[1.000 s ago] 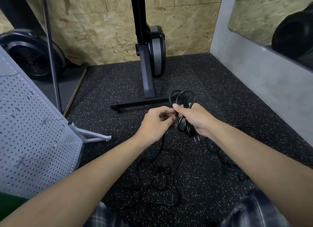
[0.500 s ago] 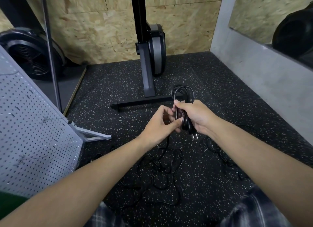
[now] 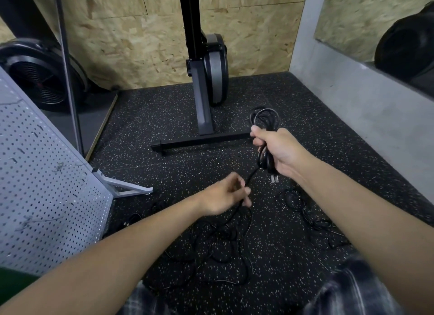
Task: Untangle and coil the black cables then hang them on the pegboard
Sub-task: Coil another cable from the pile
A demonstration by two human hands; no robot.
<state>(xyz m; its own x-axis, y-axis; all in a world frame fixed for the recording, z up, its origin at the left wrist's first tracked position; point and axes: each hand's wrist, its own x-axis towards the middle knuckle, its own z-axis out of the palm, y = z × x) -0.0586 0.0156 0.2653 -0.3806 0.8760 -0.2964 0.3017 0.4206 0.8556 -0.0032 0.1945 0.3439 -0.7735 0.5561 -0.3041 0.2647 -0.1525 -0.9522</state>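
Observation:
My right hand (image 3: 278,150) grips a coiled bundle of black cable (image 3: 265,118); loops stick out above the fist and a plug (image 3: 273,178) hangs below it. A taut strand runs from the bundle down to my left hand (image 3: 225,196), which pinches it lower and nearer to me. Below, a tangle of loose black cable (image 3: 218,249) lies on the speckled floor. A second thin black cable (image 3: 307,211) sprawls on the floor under my right forearm. The grey pegboard (image 3: 40,185) leans at the left, with hooks on its face.
An exercise machine's dark T-shaped base (image 3: 199,142) stands ahead on the black rubber floor. The pegboard's metal foot (image 3: 126,188) juts out at the left. A black fan (image 3: 40,77) sits behind the pegboard. A grey concrete wall (image 3: 364,108) borders the right side.
My left hand has left the bundle and slid down and toward me along the cable, drawing a strand taut. My right hand has kept hold of the coil.

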